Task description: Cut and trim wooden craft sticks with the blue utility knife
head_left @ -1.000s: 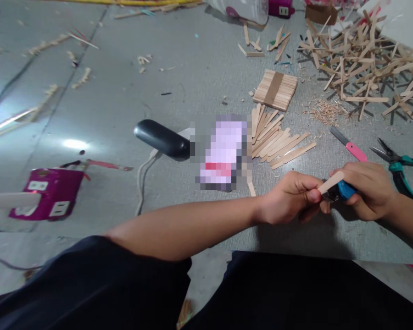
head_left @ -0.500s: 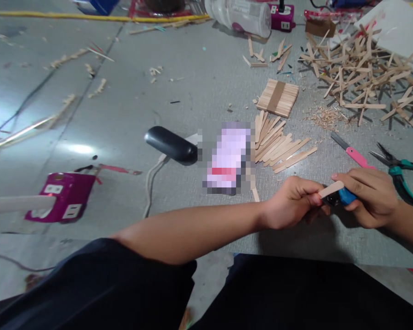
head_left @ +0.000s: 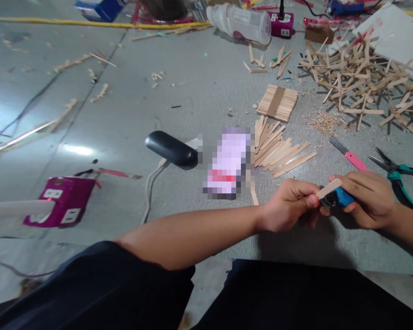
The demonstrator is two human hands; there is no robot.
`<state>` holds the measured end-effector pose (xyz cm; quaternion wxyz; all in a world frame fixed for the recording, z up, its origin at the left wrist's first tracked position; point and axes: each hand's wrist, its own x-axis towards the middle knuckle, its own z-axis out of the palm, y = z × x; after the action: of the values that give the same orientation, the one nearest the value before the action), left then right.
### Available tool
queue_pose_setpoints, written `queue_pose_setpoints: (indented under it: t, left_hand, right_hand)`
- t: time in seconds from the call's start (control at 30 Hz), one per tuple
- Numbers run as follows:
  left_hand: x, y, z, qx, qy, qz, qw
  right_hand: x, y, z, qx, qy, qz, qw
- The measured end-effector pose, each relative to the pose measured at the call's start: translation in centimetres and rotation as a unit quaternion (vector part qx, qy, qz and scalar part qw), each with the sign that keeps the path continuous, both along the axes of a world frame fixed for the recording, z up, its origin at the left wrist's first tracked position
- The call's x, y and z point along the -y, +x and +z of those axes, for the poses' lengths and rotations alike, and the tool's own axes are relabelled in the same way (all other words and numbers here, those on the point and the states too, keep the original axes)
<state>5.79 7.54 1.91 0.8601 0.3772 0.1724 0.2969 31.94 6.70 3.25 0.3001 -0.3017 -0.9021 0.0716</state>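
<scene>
The clear bottle point(head_left: 242, 24) I have at the far side lies tipped on its side, and I cannot make out whether anything is in it; just beside it stands a purple power block point(head_left: 282, 25) with a black plug in its top. The worktop point(head_left: 124, 110) is grey, scuffed and littered, with a wide heap of wooden sticks point(head_left: 365, 78), many joined in crosses, at far right, and pale wood crumbs point(head_left: 325, 123) near it. Below the worktop's near edge I see a strip of grey floor point(head_left: 209, 293). The wooden stick point(head_left: 328, 188) being handled is pale, flat and round-ended, tilted upward to the right, above the worktop near its front edge. My left hand point(head_left: 289, 204) has its fingers pinching the stick's lower end; my right hand point(head_left: 370, 199) has its fingers curled round a blue-and-black tool point(head_left: 344, 197). The stick overlaps the tool's black end, and I cannot tell whether they touch. Near the right hand lie a pink-handled knife point(head_left: 354, 159) and teal-handled pliers point(head_left: 395, 168).
</scene>
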Motion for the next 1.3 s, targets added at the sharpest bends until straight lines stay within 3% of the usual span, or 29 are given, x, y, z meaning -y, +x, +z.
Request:
queue_pose_setpoints:
  t: [0.87,1.3]
  left_hand:
    - [0.1,0.2,-0.2,0.004,-0.013,0.004,1.0]
    - [0.1,-0.1,-0.4,-0.028,0.027,0.005,0.999]
  right_hand:
    - [-0.2,-0.3,-0.8,-0.04,-0.05,0.0,0.998]
    - [-0.1,-0.2,-1.0,-0.029,-0.046,-0.002,0.999]
